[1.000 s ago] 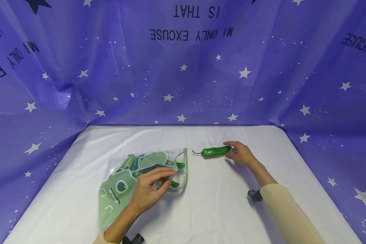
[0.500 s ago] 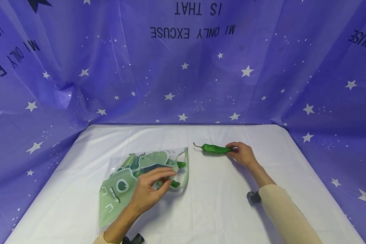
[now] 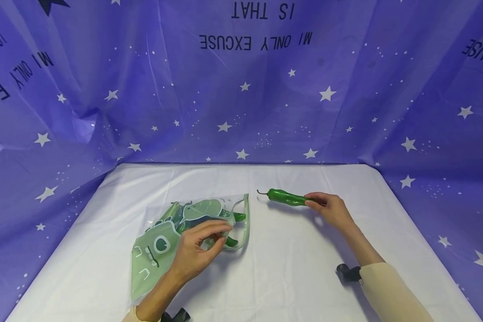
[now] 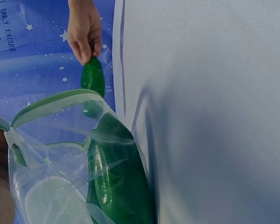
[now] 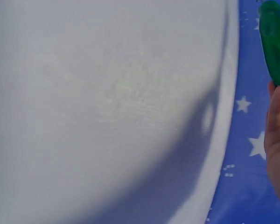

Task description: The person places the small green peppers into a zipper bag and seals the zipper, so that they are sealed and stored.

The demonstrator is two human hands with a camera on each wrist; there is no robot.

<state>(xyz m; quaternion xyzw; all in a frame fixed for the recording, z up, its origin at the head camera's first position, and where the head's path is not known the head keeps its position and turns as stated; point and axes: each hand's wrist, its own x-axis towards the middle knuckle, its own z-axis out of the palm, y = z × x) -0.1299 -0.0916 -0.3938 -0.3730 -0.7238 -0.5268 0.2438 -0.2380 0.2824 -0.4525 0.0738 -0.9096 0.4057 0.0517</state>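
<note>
In the head view my right hand (image 3: pixel 333 211) pinches a green chili pepper (image 3: pixel 286 197) by its tip end, stem pointing left, above the table. My left hand (image 3: pixel 197 249) pinches the open rim of a clear and green plastic zip bag (image 3: pixel 154 259) printed with a cartoon face. Several green peppers lie inside, and one pepper end (image 3: pixel 239 217) shows near the mouth. From the left wrist the bag (image 4: pixel 51 186) gapes, with a large green pepper (image 4: pixel 123 172) behind the clear film. The held pepper (image 5: pixel 274 42) is cut off at the right wrist view's edge.
A white cloth covers the table (image 3: pixel 290 277). Behind and beside it hangs a purple curtain (image 3: pixel 209 103) with stars and upside-down lettering. A black wrist mount (image 3: pixel 348 273) sits under the right sleeve (image 3: pixel 390 286); another mount (image 3: pixel 177 315) is by the left wrist.
My right hand has shifted slightly right and nearer, with the pepper in its fingers, and the pepper's angle has changed, its stem end now higher. The left hand and bag stay nearly in place.
</note>
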